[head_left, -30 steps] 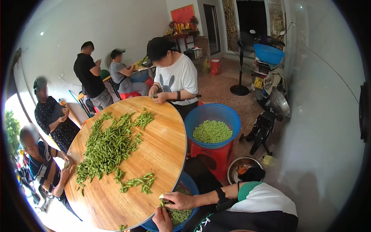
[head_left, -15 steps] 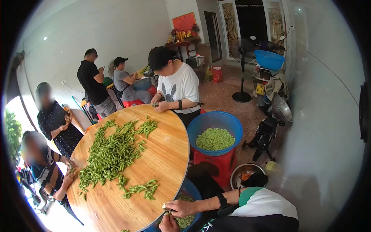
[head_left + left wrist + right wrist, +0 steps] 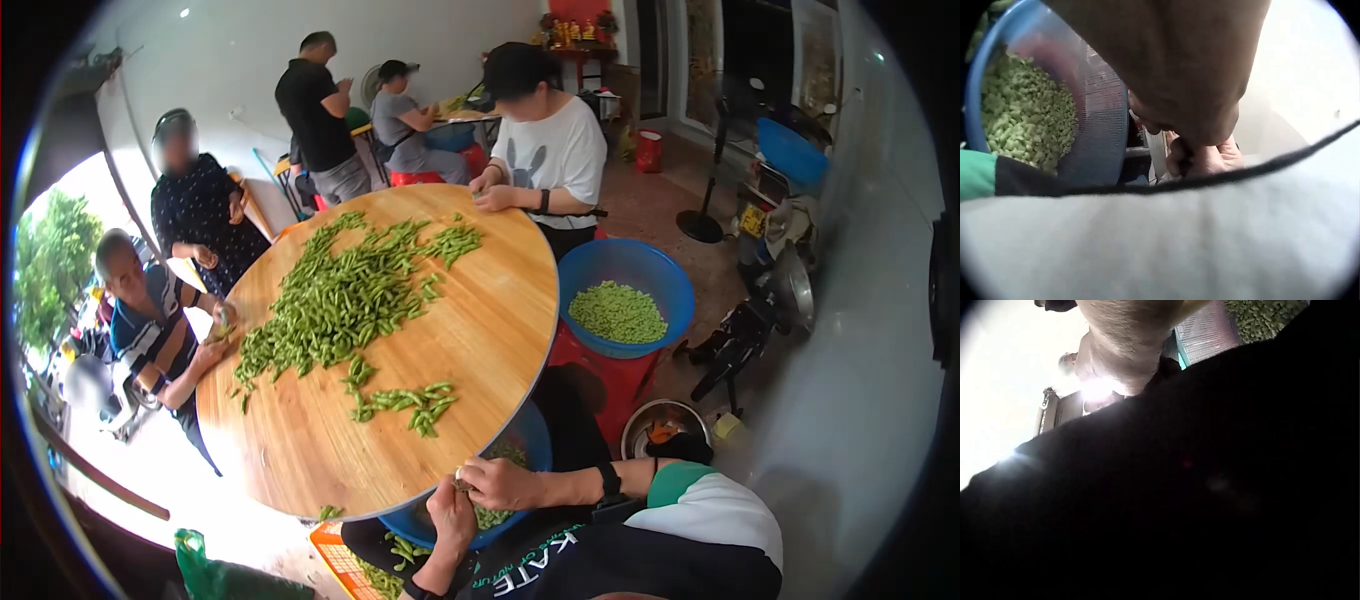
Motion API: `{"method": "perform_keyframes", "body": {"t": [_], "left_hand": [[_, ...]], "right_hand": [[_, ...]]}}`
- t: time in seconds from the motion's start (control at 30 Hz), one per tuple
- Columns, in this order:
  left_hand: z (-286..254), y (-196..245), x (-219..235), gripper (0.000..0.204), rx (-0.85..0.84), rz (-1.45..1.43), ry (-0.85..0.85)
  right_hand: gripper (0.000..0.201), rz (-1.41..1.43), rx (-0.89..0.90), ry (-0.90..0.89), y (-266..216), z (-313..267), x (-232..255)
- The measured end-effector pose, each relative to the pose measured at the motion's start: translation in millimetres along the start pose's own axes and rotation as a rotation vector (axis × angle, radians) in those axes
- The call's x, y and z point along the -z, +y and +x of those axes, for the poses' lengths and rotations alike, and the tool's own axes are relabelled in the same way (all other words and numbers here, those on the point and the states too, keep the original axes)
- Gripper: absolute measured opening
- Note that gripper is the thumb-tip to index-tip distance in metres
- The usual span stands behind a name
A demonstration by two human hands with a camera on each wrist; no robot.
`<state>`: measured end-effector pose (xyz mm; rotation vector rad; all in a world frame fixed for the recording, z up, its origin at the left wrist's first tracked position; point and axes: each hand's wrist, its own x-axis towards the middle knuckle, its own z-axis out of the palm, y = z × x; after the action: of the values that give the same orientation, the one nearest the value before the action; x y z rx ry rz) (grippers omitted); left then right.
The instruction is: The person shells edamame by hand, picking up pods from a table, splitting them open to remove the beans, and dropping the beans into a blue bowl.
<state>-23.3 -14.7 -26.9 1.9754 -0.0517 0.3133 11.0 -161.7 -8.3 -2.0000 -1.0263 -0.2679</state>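
Pinching what looks like an edamame pod (image 3: 461, 484) beside the round table (image 3: 490, 330), left hand (image 3: 453, 516) and right hand (image 3: 503, 485) meet — probably light, springy, best held near its tips.

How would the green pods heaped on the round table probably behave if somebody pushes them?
The pods would likely spread rather than move as one block, because they lie loose. Single pods may slide more than roll, being long and slender. Any pushed far could drop off, since the tabletop shows no raised rim.

Smooth wooden tabletop (image 3: 490, 300); apparently plastic basin (image 3: 540, 440).
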Motion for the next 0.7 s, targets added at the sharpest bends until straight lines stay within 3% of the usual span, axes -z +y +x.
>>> {"method": "perform_keyframes", "body": {"t": [0.07, 0.1, 0.13, 0.2, 0.27, 0.3, 0.4, 0.47, 0.53, 0.67, 0.7], "left_hand": [[1, -10, 1, 0.008, 0.038, 0.042, -0.023], [2, -13, 2, 0.008, -0.041, 0.066, -0.072], [0, -12, 6, 0.011, -0.114, 0.094, -0.124], [-3, 2, 12, 0.019, -0.075, 0.095, -0.167], [-5, 25, 15, 0.02, -0.276, 0.229, -0.055], [-6, 18, 14, 0.019, -0.27, 0.162, -0.054], [-7, 18, 26, 0.014, -0.127, 0.021, -0.141], [-3, 26, 53, 0.011, -0.24, 0.098, -0.162], [-5, 36, 88, 0.011, -0.285, 0.259, -0.094], [5, 34, 150, 0.014, -0.247, 1.028, 0.086], [16, 32, 151, 0.014, -0.243, 1.034, 0.093]], "right_hand": [[0.021, -0.086, -0.028, -0.049, 4, 1, 4], [0.016, -0.141, 0.121, 0.061, 9, 3, 6], [0.016, -0.121, 0.116, 0.041, 13, 2, 7], [0.014, 0.026, -0.133, 0.089, 20, -5, 10], [0.015, 0.092, -0.195, 0.052, 22, -7, 11], [0.018, 0.142, -0.254, 0.04, 20, -9, 8], [0.013, 0.232, -0.253, 0.034, 9, 1, 9], [0.013, 0.258, -0.192, 0.013, 9, 5, 8], [0.011, 0.322, -0.313, -0.031, 11, 5, 7], [0.016, 0.286, -0.213, -0.092, 7, 8, 5], [0.018, 0.208, -0.137, -0.102, 7, 10, 5]]}}
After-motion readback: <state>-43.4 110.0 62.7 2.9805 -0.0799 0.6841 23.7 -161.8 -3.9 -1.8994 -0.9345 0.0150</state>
